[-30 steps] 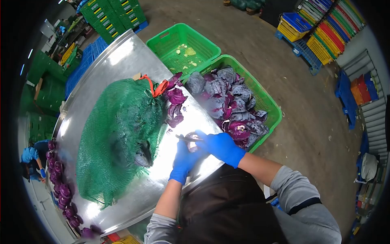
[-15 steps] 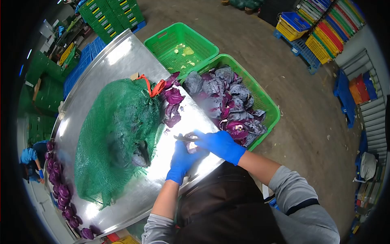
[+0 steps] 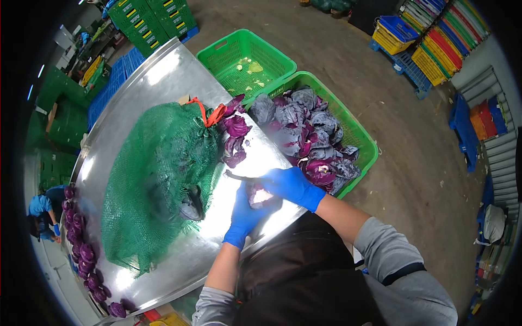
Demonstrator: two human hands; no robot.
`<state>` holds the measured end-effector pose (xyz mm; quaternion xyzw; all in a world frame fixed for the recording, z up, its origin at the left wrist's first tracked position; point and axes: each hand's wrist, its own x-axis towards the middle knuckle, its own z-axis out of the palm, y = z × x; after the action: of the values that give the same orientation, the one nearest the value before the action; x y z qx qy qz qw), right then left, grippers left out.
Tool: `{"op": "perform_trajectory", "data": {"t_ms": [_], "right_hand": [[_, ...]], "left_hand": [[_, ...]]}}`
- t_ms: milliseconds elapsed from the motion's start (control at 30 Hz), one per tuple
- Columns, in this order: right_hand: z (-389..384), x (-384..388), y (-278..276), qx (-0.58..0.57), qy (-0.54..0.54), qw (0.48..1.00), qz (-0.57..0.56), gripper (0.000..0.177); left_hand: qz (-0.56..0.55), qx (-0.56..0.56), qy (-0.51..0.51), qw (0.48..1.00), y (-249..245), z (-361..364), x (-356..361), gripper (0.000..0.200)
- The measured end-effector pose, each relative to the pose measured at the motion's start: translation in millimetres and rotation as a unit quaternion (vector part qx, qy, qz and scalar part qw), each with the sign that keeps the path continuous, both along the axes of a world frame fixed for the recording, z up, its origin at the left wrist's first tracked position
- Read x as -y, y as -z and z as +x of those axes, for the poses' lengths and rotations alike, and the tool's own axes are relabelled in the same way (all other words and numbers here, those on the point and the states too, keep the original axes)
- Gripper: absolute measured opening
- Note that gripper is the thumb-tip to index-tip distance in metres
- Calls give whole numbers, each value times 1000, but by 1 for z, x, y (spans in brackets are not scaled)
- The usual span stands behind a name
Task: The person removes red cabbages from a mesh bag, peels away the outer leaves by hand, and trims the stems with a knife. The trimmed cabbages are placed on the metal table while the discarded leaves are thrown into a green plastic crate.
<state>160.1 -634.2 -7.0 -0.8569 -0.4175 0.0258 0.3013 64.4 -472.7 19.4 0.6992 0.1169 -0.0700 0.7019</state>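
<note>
My left hand (image 3: 244, 213), in a blue glove, is wrapped round a red cabbage (image 3: 260, 195) with a pale cut face, low over the metal table (image 3: 217, 228). My right hand (image 3: 292, 187), also gloved in blue, holds a dark knife (image 3: 239, 176) whose blade points left above the cabbage. Left of my hands lies a green mesh bag (image 3: 147, 185) with a red tie (image 3: 209, 114) and cabbage inside. Loose purple leaves (image 3: 236, 130) lie beyond my hands, beside the bag.
A green crate (image 3: 359, 130) full of cabbage leaves stands beyond the table's right edge, next to another green crate (image 3: 217, 54) holding scraps. Several purple cabbages (image 3: 86, 252) line the far left edge, near a person in blue (image 3: 41, 209). Green crates (image 3: 147, 27) are stacked behind.
The knife has lifted off the cabbage and moved slightly left, uncovering more of the pale face. The whole view has shifted slightly.
</note>
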Motion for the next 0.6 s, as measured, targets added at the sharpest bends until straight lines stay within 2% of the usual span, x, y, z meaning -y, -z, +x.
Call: {"op": "perform_trajectory", "data": {"t_ms": [67,133,167,200,233,267,333,400,433,500,533,567,600], "right_hand": [[7,7,17,2,29,999,15,21],[17,27,20,-164,211,962,53,23],[18,37,19,-164,210,963,54,23],[19,48,10,-131,220,964,-67,25],[20,52,1,-97,226,951,-187,28],[19,50,-4,-97,224,951,-187,28],[15,34,-25,-53,236,970,-14,35],[2,3,-66,-182,197,956,118,39],[-2,-4,-72,-183,199,955,119,39],[-6,-9,-78,-319,154,934,49,34],[-4,-6,-67,-317,155,935,49,34],[0,-1,-46,-413,129,894,115,30],[1,3,-31,-505,101,838,178,25]], "left_hand": [[15,1,-8,1000,2,-7,-3,102],[5,16,-12,1000,9,-14,-17,98],[-5,29,-13,999,11,-16,-21,95],[-5,30,-14,999,10,-16,-22,95],[-97,12,-55,994,7,-16,-23,97],[-188,-6,-97,977,5,-16,-23,99],[-217,-5,-112,970,5,-12,-22,100],[-78,79,-72,991,-9,-4,-20,97],[-79,74,-75,991,-25,-2,-13,94],[-107,66,-92,988,-28,0,-7,91],[-134,60,-114,983,-28,2,-6,88],[-134,62,-114,982,-25,2,-6,88],[-227,17,-138,964,-21,0,-7,85]]}}
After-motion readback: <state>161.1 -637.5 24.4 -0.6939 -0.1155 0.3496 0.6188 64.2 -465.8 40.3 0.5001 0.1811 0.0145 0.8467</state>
